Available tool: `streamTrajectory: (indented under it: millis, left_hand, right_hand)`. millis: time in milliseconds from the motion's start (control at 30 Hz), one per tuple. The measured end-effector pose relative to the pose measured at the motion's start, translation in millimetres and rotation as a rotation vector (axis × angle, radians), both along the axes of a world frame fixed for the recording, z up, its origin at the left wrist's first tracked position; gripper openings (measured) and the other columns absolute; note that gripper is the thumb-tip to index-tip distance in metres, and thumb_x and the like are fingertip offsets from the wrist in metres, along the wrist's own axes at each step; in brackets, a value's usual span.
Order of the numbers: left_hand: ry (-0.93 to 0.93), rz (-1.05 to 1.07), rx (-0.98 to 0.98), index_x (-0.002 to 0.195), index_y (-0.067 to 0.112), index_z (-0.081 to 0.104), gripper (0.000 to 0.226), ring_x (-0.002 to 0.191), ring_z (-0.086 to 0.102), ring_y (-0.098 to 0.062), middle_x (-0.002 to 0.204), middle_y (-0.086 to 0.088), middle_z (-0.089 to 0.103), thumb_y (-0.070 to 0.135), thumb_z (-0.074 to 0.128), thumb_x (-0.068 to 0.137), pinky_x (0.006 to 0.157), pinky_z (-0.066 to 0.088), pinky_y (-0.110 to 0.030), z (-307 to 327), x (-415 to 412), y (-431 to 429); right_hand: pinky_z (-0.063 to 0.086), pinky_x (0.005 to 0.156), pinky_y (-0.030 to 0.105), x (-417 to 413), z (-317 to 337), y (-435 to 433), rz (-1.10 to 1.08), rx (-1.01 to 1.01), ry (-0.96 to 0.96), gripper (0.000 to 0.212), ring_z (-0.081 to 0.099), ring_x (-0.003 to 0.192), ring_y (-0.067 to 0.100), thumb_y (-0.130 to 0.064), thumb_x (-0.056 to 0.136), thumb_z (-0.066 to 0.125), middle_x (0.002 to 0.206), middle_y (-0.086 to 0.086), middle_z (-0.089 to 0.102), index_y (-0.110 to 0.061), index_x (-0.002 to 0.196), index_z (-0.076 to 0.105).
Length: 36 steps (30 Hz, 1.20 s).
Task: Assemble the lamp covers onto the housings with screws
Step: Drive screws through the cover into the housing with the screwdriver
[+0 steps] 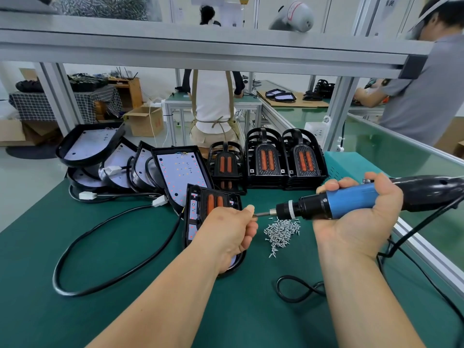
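Across the green bench mat [120,259], the biggest lot is the heap of open housings [105,159] at the far left, white LED boards [180,172] facing up and black cables [82,249] trailing toward me. Right of them stand three stacks of black lamp covers [268,173] with orange lenses [263,160]. Nearer, at centre, lies the housing [191,222] I'm working on, a cover [213,200] laid on its far end, both partly under my left wrist. They look like light, stiff moulded plastic, so I judge the housing will skid on the mat under the driver's push. I'd pin it by the rim, keeping fingers off the bare board and the lens, which could mark or crack. My right hand [356,222] is wrapped round the blue barrel of the electric screwdriver [351,200], held level and pointing left. My left hand [226,232] is curled, thumb and forefinger pinching the tip of the bit [262,214]. Just near of the bit, a loose pile of small silver screws [281,232] sits on the mat, slippery little things best taken one at a time. Whether a screw is on the bit I cannot tell, because my fingertips hide it. The cover's screw holes are hidden by my hand too, and the driver's tail and cord run out of view at the right.
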<state>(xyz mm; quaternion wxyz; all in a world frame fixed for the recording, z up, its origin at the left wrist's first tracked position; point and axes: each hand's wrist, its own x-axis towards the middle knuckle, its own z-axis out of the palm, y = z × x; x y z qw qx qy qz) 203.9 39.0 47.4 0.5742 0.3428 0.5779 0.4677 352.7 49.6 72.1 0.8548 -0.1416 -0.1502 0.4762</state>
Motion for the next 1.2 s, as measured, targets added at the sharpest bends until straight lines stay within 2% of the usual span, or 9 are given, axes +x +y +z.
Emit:
streamTrajectory:
  millis: [100,267,367,433,567,667,867,1033,1200]
  left_hand:
    - [-0.014,0.008,0.007,0.083,0.006,0.067,0.03,0.042,0.055,-0.001,0.049,0.006,0.063,0.028,0.056,0.101,0.043,0.044,-0.013,-1.9,-0.3,0.2]
    - [-0.013,0.002,0.04,0.098,0.015,0.062,0.031,0.05,0.062,-0.005,0.059,0.002,0.071,0.043,0.05,0.101,0.049,0.048,-0.016,1.1,-3.0,-2.7]
    - [0.175,0.057,0.261,0.109,0.03,0.058,0.014,0.057,0.066,-0.002,0.076,0.004,0.072,0.039,0.051,0.101,0.051,0.049,-0.017,3.8,-20.4,-7.7]
    - [0.382,0.173,0.395,0.122,0.038,0.055,0.025,0.068,0.068,-0.005,0.076,0.011,0.069,0.036,0.058,0.098,0.063,0.05,-0.022,6.0,-43.5,-11.0]
    - [0.668,0.328,0.257,0.135,0.021,0.047,0.059,0.094,0.055,-0.014,0.114,0.0,0.06,0.043,0.07,0.086,0.08,0.038,-0.029,-6.9,-78.6,-22.4]
    - [0.56,0.149,0.065,0.137,0.013,0.046,0.079,0.106,0.058,-0.018,0.12,-0.003,0.06,0.053,0.078,0.076,0.091,0.044,-0.031,-26.3,-80.4,-29.4]
    - [0.461,-0.02,0.026,0.117,0.02,0.058,0.07,0.094,0.071,-0.014,0.105,0.004,0.074,0.048,0.09,0.061,0.075,0.061,-0.037,-35.6,-78.2,-33.9]
    - [0.228,-0.088,0.032,0.123,0.017,0.058,0.073,0.099,0.073,-0.021,0.109,-0.002,0.075,0.033,0.089,0.059,0.09,0.058,-0.05,-42.5,-72.8,-33.9]
    - [0.073,-0.112,0.118,0.118,0.024,0.047,0.065,0.094,0.074,-0.017,0.103,0.001,0.076,0.009,0.082,0.065,0.076,0.06,-0.034,-58.7,-70.1,-32.0]
  right_hand:
    - [0.048,0.059,0.024,-1.4,1.0,-0.2,-0.005,-0.015,0.012,0.028,0.051,0.051,0.02,-0.023,0.087,0.057,0.06,0.002,0.051,-0.02,0.06,0.064]
    - [0.048,0.059,0.023,0.6,0.5,-0.2,0.001,-0.053,0.05,0.019,0.051,0.051,0.02,-0.023,0.088,0.058,0.059,0.001,0.05,-0.017,0.069,0.057]
    - [0.048,0.058,0.022,4.0,1.1,0.5,-0.01,-0.071,0.075,0.017,0.051,0.05,0.02,-0.022,0.088,0.058,0.06,0.0,0.049,-0.016,0.073,0.052]
    - [0.047,0.059,0.022,6.2,1.5,1.5,-0.009,-0.07,0.103,0.016,0.05,0.05,0.02,-0.022,0.088,0.058,0.06,0.0,0.048,-0.016,0.075,0.05]
    - [0.047,0.059,0.023,6.9,0.4,2.5,-0.008,-0.075,0.114,0.016,0.05,0.05,0.019,-0.022,0.088,0.059,0.061,0.0,0.049,-0.016,0.076,0.05]
    - [0.048,0.06,0.024,4.7,-0.9,2.1,0.0,-0.074,0.108,0.015,0.05,0.051,0.019,-0.023,0.086,0.06,0.061,0.0,0.049,-0.017,0.077,0.05]
    - [0.048,0.059,0.023,-7.0,-1.4,-0.5,0.031,-0.085,0.062,0.015,0.052,0.049,0.02,-0.024,0.086,0.059,0.059,0.0,0.051,-0.017,0.075,0.051]
    - [0.048,0.06,0.024,-22.0,-4.5,-5.7,0.108,-0.056,-0.001,0.012,0.053,0.051,0.02,-0.026,0.085,0.059,0.061,0.0,0.052,-0.018,0.076,0.055]
    - [0.049,0.059,0.024,-38.0,-6.6,-10.8,0.161,-0.033,-0.096,0.02,0.053,0.051,0.02,-0.029,0.078,0.06,0.062,0.0,0.053,-0.023,0.06,0.065]
